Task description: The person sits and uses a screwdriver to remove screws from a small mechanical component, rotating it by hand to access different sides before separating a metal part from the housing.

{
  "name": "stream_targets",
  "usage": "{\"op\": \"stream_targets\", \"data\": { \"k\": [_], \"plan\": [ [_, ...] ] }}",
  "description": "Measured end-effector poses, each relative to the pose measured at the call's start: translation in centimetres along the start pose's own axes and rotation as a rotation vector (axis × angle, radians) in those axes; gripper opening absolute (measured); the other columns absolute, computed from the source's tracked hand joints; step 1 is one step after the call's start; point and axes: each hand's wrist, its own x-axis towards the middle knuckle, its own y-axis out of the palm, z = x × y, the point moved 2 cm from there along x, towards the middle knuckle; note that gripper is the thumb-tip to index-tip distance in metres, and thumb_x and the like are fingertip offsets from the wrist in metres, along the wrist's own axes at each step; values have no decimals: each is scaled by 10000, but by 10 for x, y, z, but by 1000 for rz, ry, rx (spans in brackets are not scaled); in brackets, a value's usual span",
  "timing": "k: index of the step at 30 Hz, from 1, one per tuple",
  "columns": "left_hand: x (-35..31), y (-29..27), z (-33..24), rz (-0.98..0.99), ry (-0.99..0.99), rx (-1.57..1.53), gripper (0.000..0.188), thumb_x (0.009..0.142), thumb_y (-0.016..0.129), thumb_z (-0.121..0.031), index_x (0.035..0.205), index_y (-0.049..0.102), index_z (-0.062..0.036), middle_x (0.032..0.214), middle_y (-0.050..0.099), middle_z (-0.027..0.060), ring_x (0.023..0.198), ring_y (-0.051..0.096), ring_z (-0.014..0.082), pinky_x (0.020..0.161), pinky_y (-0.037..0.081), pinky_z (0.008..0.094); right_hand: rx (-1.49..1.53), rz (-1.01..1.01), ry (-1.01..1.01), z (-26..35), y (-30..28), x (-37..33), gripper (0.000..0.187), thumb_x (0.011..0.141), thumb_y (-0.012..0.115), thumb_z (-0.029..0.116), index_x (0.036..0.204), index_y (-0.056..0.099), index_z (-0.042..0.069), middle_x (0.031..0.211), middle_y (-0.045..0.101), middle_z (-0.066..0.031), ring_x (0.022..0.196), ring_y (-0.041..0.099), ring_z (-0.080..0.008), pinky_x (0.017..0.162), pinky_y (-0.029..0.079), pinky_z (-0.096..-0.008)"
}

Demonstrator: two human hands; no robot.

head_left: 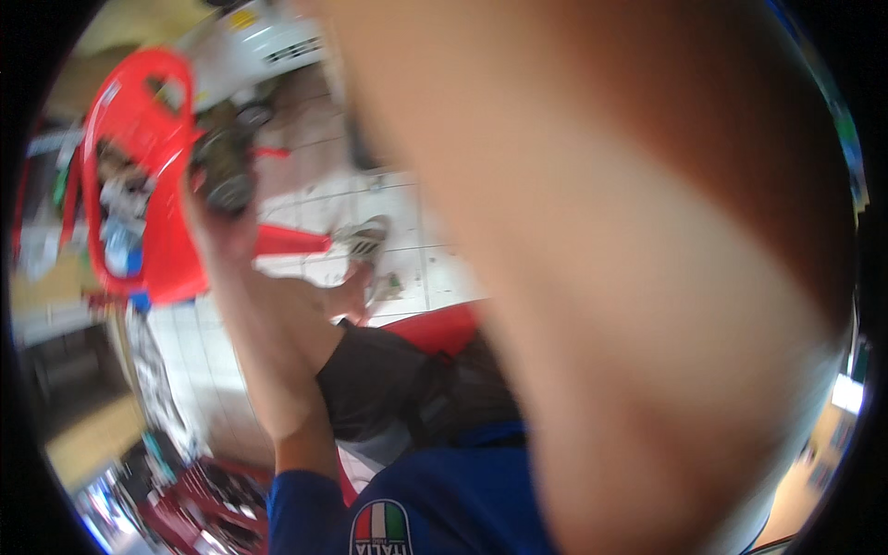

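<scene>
My left arm reaches out to the far left, and my left hand [222,227] is closed round a dark, greenish-grey, roughly cylindrical part [225,171]. Blur hides its details, so its kind cannot be made out. Hand and part are right beside a red plastic chair [166,250]. My right forearm [592,231], very close and smeared, rises across the right half of the head view and runs out at the top. The right hand itself lies outside the picture.
Beyond the chair stands a white machine or box [277,46]. My bent leg in dark shorts [379,379] and a striped sandal [367,239] are over the white tiled floor [416,268]. At lower left are a red rack [203,495] and a wooden shelf [92,435] with assorted items.
</scene>
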Motion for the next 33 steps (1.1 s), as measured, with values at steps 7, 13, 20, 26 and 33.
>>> {"op": "stream_targets", "data": {
  "k": [7, 13, 20, 26, 33],
  "plan": [
    [1, 46, -5, -125, 395, 397, 601, 907, 633, -530, 1231, 590, -25, 1078, 697, 144, 966, 686, 309, 854, 552, 419, -36, -27, -14, 19, -26, 24, 203, 732, 716, 160, 785, 667, -30, 763, 686, -159, 710, 658, -228, 653, 526, -364],
    [-55, 105, -14, 50, 194, 1413, 562, 827, 701, -409, 1173, 601, 23, 992, 695, 260, 946, 691, 388, 839, 546, 437, 399, 137, 243, -48, 129, -31, 159, 733, 746, 137, 790, 708, -7, 703, 683, -159, 653, 660, -209, 629, 519, -359],
    [-172, 198, 14, 878, 537, 1556, 449, 800, 697, -299, 1121, 628, 7, 994, 704, 237, 939, 700, 373, 789, 562, 453, 528, 265, 360, -63, 148, -57, 136, 759, 784, 107, 814, 703, 12, 738, 692, -95, 618, 631, -165, 595, 509, -359],
    [-219, 169, 16, 1297, 134, 1612, 448, 793, 707, -300, 1117, 629, 0, 995, 701, 225, 936, 697, 367, 788, 558, 448, 332, -384, 168, -11, 146, -121, 189, 683, 790, 134, 827, 725, 30, 711, 692, -95, 754, 642, -184, 735, 507, -278],
    [-239, 165, 20, 1465, -160, 1696, 447, 785, 719, -300, 1113, 629, -9, 996, 698, 211, 932, 692, 360, 787, 552, 443, 569, -307, 168, 36, 187, -144, 190, 706, 782, 137, 849, 724, 25, 727, 697, -93, 756, 649, -182, 735, 512, -282]
  ]
}}
